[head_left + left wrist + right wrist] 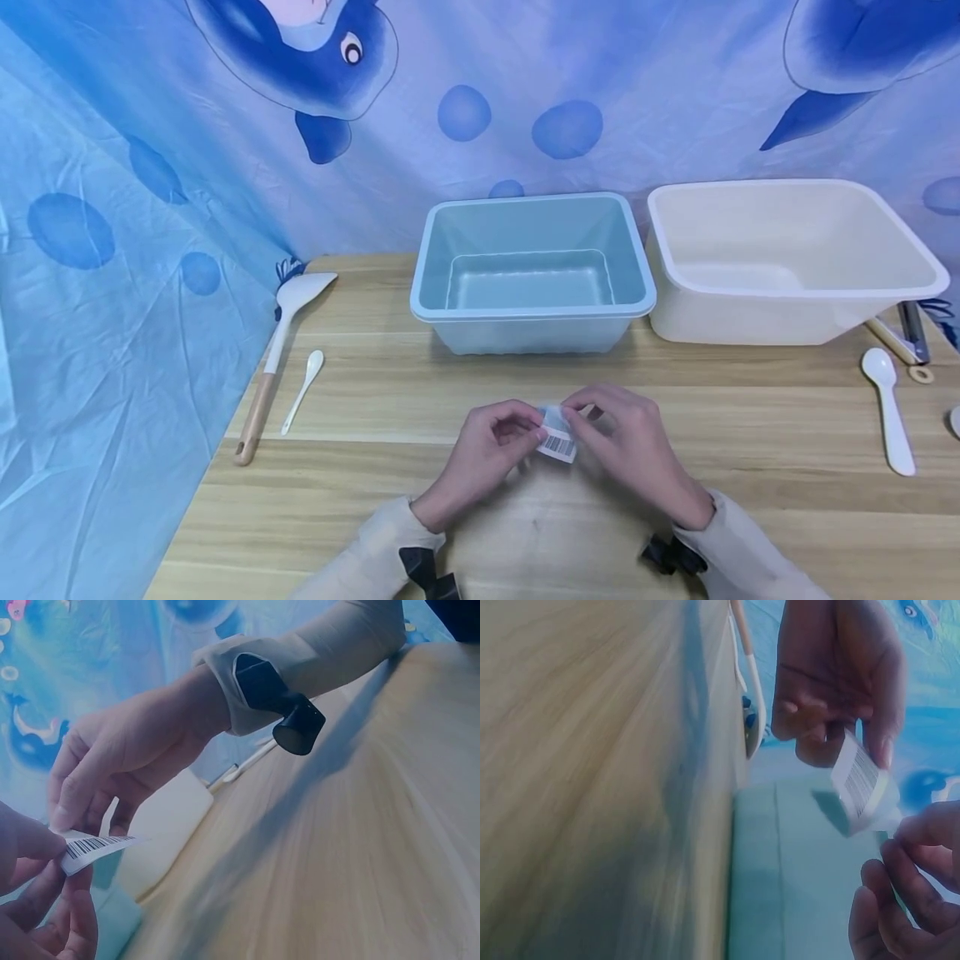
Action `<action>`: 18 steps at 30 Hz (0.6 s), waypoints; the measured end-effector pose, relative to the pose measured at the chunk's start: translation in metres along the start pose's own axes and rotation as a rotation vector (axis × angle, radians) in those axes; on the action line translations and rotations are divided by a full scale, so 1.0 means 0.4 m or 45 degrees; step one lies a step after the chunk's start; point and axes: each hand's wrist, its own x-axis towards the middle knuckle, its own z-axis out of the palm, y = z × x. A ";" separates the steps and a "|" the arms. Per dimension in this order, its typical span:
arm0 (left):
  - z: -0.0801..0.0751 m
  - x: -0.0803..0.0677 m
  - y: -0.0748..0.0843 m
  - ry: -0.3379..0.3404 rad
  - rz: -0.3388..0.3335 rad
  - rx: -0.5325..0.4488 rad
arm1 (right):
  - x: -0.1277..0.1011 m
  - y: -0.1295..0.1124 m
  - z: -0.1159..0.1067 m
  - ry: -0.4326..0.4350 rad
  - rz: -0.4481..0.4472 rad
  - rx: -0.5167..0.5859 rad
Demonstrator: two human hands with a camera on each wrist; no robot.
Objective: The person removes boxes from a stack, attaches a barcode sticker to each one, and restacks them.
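A small white label (557,446) printed with a barcode is held between both hands above the wooden table. My left hand (486,446) pinches its left side between thumb and fingers. On the other side, my right hand (622,437) pinches the upper right edge. The left wrist view shows the label (96,849) bent slightly, barcode facing up. In the right wrist view, the label (860,784) spans the gap between the two hands' fingertips. Part of it is hidden behind the fingers.
Behind the hands stand a light blue basin (532,325) and a white basin (750,317). A wooden-handled white utensil (277,350) and a small white spoon (303,392) lie at left. Another white spoon (890,412) lies at right. A blue patterned curtain (420,108) hangs behind.
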 end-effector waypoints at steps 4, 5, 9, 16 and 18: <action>-0.001 0.001 -0.010 0.029 -0.029 0.011 | 0.000 0.012 0.001 -0.003 0.125 0.049; -0.001 0.002 -0.012 0.038 -0.037 0.018 | -0.001 0.014 0.000 -0.011 0.191 0.092; -0.003 0.001 -0.020 0.063 -0.063 0.041 | 0.000 0.022 -0.005 -0.042 0.477 0.272; -0.012 -0.005 -0.032 0.073 -0.089 0.044 | 0.004 0.030 -0.008 -0.028 0.647 0.350; -0.015 -0.008 -0.035 0.073 -0.094 0.049 | 0.006 0.031 -0.008 -0.014 0.658 0.375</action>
